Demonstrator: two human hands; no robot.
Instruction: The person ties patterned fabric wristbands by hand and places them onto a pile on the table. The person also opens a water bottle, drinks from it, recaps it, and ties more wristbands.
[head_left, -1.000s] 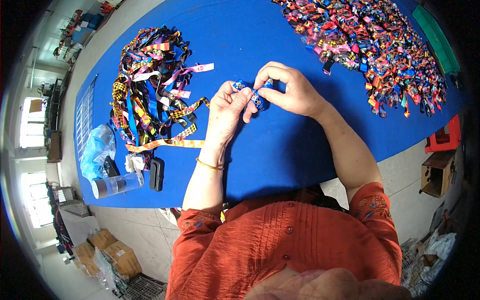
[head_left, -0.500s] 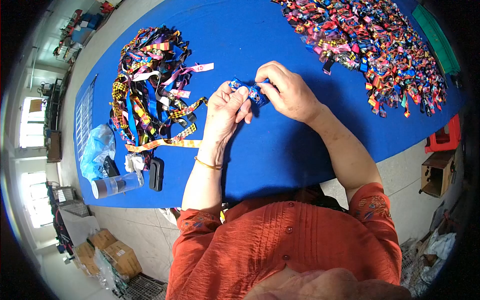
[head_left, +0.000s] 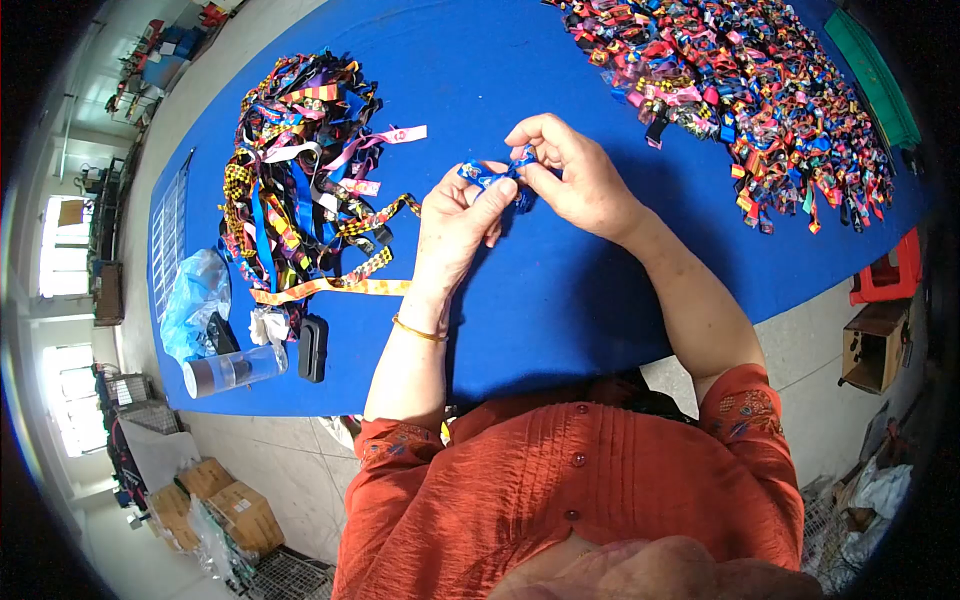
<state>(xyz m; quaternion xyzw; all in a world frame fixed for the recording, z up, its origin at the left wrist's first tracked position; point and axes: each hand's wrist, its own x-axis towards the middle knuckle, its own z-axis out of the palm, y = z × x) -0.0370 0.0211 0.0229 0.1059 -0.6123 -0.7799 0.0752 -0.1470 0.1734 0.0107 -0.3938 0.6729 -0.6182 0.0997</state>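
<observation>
A short blue printed ribbon (head_left: 482,174) is stretched and folded between my two hands above the blue cloth. My left hand (head_left: 455,220) pinches it between thumb and fingers, with one end sticking out past the fingertips. On the other side, my right hand (head_left: 575,180) grips the ribbon near its other end with thumb and forefinger. Part of the ribbon hangs below the fingers, and its folds are partly hidden by my fingertips. Left of my hands lies a heap of long printed ribbons (head_left: 300,190), some trailing toward my left wrist.
A large pile of small folded ribbon pieces (head_left: 760,110) covers the far right of the blue table (head_left: 480,90). At left are a clear bottle (head_left: 235,370), a black case (head_left: 313,349) and a blue plastic bag (head_left: 195,300). A red stool (head_left: 890,270) stands right of the table.
The ribbon has been turned and folded between my fingers, its right part now raised. My right hand has shifted slightly, and my left hand a little to the right.
</observation>
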